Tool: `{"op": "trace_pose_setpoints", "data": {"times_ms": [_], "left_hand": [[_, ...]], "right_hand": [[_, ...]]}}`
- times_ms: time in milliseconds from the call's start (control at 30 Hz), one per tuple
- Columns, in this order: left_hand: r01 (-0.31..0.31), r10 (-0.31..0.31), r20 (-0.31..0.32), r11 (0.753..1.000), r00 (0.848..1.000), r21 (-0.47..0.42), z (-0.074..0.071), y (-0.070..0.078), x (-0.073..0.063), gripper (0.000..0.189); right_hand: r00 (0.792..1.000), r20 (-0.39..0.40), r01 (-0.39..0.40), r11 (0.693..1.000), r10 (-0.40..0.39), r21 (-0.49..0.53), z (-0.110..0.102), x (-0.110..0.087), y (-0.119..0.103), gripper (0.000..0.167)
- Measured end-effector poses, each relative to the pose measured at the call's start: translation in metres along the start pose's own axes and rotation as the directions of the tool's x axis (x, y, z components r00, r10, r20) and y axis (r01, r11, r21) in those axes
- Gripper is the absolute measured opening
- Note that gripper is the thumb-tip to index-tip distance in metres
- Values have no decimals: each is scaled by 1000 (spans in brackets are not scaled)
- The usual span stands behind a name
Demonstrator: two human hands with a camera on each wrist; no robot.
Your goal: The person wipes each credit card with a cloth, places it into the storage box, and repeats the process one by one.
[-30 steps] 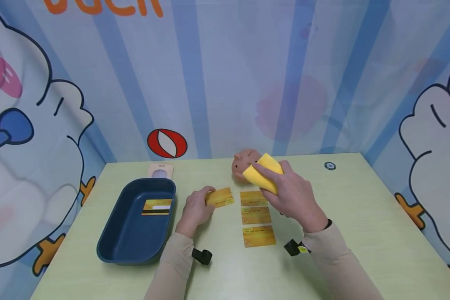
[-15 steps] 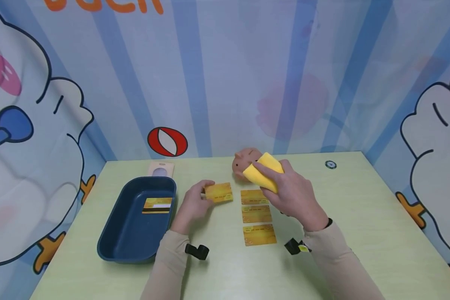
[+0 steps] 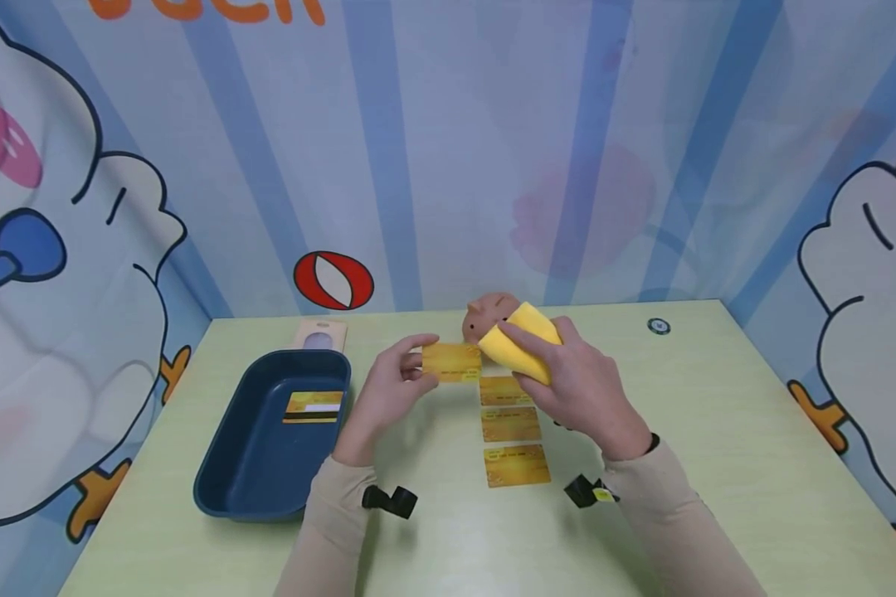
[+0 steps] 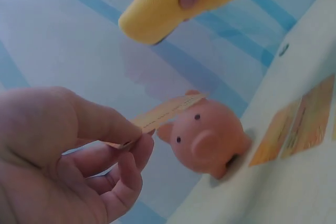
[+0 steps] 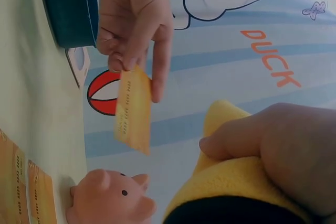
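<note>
Indeed, the head view makes the yellow card (image 3: 451,363) and the yellow cloth (image 3: 518,344) seem to meet, whereas both wrist views show a gap between them. The card is up in the air, well above the surface (image 3: 717,464). From it, in the head view, the cloth sits between two and three o'clock, a pink toy pig (image 3: 487,313) at one, and three more yellow cards (image 3: 511,424), lying in a column, between four and five. Only the head view shows inside the blue tray (image 3: 250,456) at eight o'clock, where a striped card (image 3: 312,408) lies; a flat pink packet (image 3: 330,330) is just past the tray's rim, at one o'clock from its middle. A round chip (image 3: 659,326) lies near three o'clock. The left wrist view gives the pig's eyes and snout, and the card almost edge-on; the right wrist view gives the card's row of raised digits, a dark area on the cloth, and the orange lettering DUCK (image 5: 270,59), cut off in the head view. As for pose, the left hand (image 3: 391,383) comes in from seven o'clock and pinches the card by one short end, its lower fingers curled beneath. The right hand (image 3: 582,388) comes in from five o'clock, raised above the surface, gripping the cloth, which tilts toward ten o'clock.
</note>
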State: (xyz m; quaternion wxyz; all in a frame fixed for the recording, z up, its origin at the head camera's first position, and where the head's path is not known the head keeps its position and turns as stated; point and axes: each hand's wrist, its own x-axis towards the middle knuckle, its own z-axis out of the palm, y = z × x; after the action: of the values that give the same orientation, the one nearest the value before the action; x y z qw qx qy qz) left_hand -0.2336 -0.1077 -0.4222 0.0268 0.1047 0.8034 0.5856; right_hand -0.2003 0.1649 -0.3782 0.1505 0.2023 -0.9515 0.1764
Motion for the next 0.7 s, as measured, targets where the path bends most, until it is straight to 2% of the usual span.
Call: {"op": "trace_pose_setpoints", "data": {"times_ms": [200,333,500,700], "left_hand": [[-29,42,120,994,992,-103,5,12,-5,56],[-35,59,165,988,985,-147,12,16,-7,58],[-28,61,194,985,979,-172,25,23,-11,62],[-35,73,174,977,982,-211,30,31,-14,59]], "right_hand": [[999,-27,36,999,-35,19,3,-1,-6,66],[994,-63,96,995,-94,40,7,-2,-13,69],[977,-104,192,981,-187,39,13,-3,-20,68],[964,-108,248,969,-245,11,19,-3,-25,66]]}}
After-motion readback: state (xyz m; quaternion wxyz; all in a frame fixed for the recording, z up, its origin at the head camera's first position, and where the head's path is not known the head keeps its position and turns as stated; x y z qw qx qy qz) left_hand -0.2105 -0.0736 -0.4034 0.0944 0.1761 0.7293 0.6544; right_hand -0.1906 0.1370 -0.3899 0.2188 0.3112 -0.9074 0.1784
